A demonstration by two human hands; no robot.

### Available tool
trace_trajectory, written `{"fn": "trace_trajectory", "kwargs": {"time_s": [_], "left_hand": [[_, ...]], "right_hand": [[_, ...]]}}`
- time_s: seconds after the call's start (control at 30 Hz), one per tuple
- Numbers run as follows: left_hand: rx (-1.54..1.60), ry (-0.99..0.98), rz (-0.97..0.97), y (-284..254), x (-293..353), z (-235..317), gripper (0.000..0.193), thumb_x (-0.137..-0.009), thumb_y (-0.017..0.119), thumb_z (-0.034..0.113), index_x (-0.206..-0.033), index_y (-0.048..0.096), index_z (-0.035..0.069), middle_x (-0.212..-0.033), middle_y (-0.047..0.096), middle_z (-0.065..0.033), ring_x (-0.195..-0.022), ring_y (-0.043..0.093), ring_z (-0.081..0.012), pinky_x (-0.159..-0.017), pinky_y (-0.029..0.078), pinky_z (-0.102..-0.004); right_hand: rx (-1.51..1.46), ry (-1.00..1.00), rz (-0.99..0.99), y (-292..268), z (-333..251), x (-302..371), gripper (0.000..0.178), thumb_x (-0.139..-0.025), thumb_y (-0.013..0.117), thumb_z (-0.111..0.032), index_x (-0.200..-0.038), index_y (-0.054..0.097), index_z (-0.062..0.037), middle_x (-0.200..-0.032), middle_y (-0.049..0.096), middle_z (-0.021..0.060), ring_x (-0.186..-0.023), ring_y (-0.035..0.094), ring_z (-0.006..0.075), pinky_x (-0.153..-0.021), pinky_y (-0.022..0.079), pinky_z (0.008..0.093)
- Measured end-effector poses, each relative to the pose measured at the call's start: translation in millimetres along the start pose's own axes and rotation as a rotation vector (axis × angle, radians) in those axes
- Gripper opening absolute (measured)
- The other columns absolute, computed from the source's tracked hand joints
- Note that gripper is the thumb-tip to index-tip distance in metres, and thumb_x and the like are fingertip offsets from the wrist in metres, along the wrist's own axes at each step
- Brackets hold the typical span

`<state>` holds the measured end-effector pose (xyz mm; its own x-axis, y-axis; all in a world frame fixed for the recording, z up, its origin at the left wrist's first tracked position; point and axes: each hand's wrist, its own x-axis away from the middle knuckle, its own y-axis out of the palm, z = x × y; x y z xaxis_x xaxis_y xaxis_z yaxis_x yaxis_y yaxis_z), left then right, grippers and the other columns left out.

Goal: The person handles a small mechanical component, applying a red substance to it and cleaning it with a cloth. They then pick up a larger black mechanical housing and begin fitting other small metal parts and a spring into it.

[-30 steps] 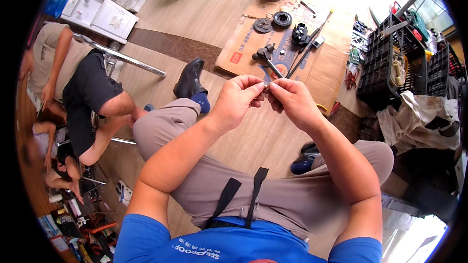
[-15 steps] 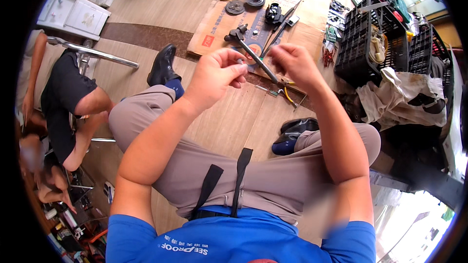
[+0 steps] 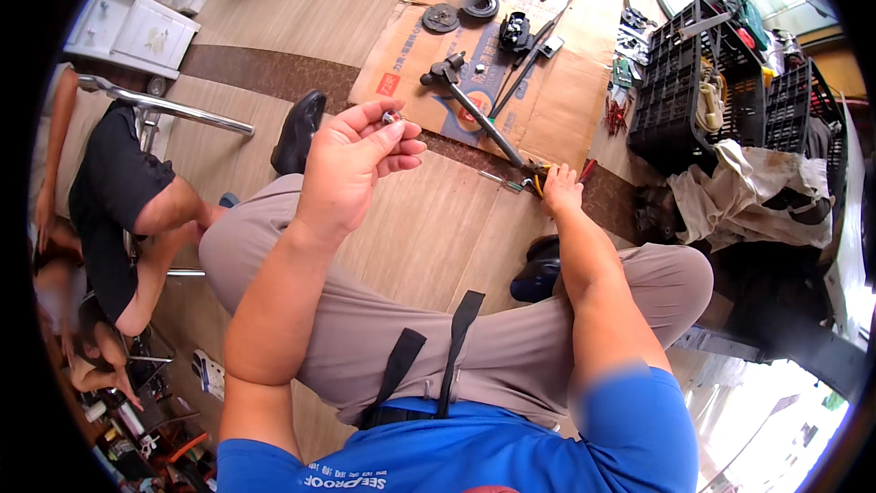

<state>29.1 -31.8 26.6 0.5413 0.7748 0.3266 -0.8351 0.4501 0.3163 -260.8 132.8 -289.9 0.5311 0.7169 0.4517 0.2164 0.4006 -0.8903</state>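
My left hand [image 3: 351, 160] is raised over the floor, left of the black metal tube. Its thumb and forefinger pinch a small shiny metal piece [image 3: 391, 117]; its exact kind is too small to tell. Lower and to the right, my right hand [image 3: 563, 192] has its fingers closed at the yellow-handled pliers [image 3: 538, 184], near the front edge of the cardboard. The hand partly covers the pliers. Beside it a thin screwdriver-like tool [image 3: 497, 179] lies on the floor. The black tube [image 3: 488, 128], with a jointed head, slants across the cardboard toward my right hand.
The flattened cardboard [image 3: 570, 82] holds round discs [image 3: 441, 18], a black mechanical part [image 3: 515, 32] and long rods [image 3: 538, 59]. Black crates [image 3: 671, 82] with tools and a cloth [image 3: 721, 187] stand at right. Another person's bare leg [image 3: 169, 196] is at left, beside a chrome bar [image 3: 196, 117].
My hands have moved apart. The left went left and slightly down, still pinching the small piece; the right went down from beside it to the pliers on the floor.
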Motion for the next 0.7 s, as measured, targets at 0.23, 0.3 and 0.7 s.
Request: {"fn": "trace_trajectory", "kwargs": {"time_s": [0.23, 0.3, 0.7], "left_hand": [[0.02, -0.033, 0.032, -5, -13, -12, 0.028, -0.099, 0.054, 0.004, -0.125, 0.053, -0.004, -0.103, 0.066, -0.0146, -0.09, 0.067, -0.0194, -0.08, 0.057, -0.0305], [-0.025, -0.048, 0.079, -10, -13, -15, 0.025, -0.1, 0.052, 0.005, -0.124, 0.056, 0.001, -0.104, 0.067, -0.0128, -0.09, 0.068, -0.0203, -0.081, 0.057, -0.0325], [0.003, -0.006, -0.008, -6, -6, -16, 0.024, -0.1, 0.05, 0.005, -0.123, 0.057, 0.002, -0.104, 0.067, -0.0124, -0.091, 0.068, -0.0202, -0.08, 0.057, -0.0313]], "right_hand": [[0.147, -0.058, 0.098, 2, 2, -31, 0.026, -0.096, 0.045, -0.019, -0.11, 0.066, -0.0095, -0.114, 0.063, 0.0108, -0.11, 0.059, 0.0285, -0.088, 0.049, 0.0437], [0.172, -0.09, 0.102, 2, -3, -30, 0.027, -0.096, 0.045, -0.02, -0.105, 0.068, -0.0089, -0.108, 0.066, 0.0108, -0.105, 0.062, 0.0278, -0.085, 0.052, 0.0421], [-0.281, 0.078, 0.135, -81, 25, 4, 0.019, -0.096, 0.043, -0.01, -0.106, 0.055, 0.0004, -0.106, 0.067, 0.0265, -0.103, 0.066, 0.0391, -0.087, 0.053, 0.047]]}}
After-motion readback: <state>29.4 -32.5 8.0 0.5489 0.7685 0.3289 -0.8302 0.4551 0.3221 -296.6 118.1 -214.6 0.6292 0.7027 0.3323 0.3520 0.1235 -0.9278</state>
